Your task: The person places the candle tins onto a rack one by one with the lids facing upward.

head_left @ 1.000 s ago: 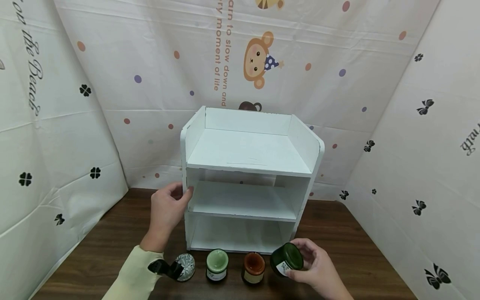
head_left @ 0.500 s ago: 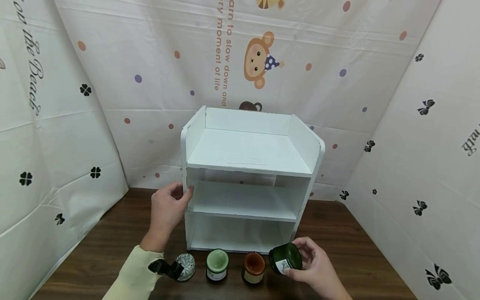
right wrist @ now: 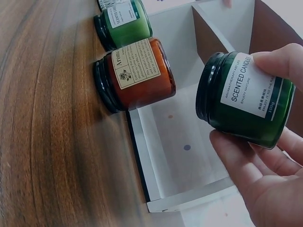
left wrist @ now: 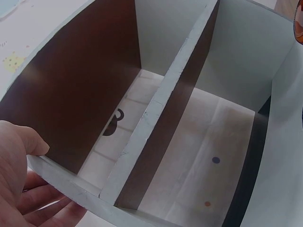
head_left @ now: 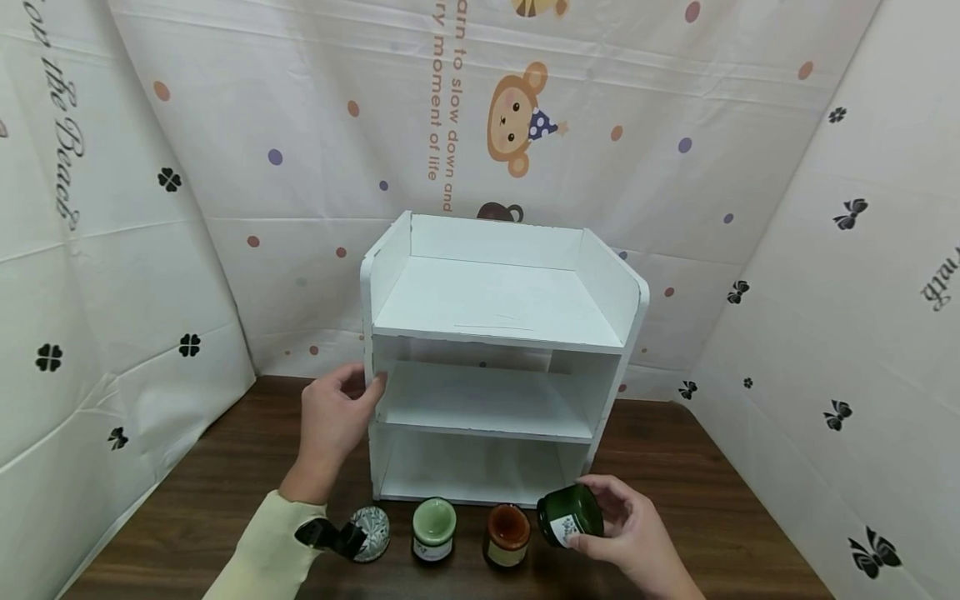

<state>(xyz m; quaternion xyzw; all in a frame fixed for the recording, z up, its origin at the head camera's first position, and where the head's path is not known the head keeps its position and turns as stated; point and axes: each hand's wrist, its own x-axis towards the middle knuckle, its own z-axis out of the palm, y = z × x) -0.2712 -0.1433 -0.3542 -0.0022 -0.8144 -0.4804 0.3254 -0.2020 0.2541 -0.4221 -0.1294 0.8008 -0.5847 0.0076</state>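
Since 1 s ago the dk green jar (head_left: 568, 517) has tipped further over, and sits a touch more to the left; L hand (head_left: 333, 421) hasn't visibly moved. Jar lies at the left side of the R hand (head_left: 637, 537), thumb on the near side & fingers behind; R hand is closed to the jar's width & pinches it. Long axis slants: black lid (right wrist: 208, 87) end points left & down, glass end right & up toward the palm. R hand is clearly the nearer one; L hand's at the shelf's (head_left: 495, 304) far-left side panel, thumb inside, fingers outside, gripping it.

Jar's at the near-right corner of the shelf, just right of the amber jar (head_left: 508, 537), apart from it & looks off the table (head_left: 675, 467); can't tell if it touches the shelf edge. Amber jar, lt green jar (head_left: 434, 529) & patterned round pot (head_left: 372, 533) run right to left along the near edge.

Looks: dk green see-thru glass, short & round, white label (right wrist: 244, 85) reading "SCENTED CANDLES", 100g, w/ smaller print. Thumb covers a bit of label.
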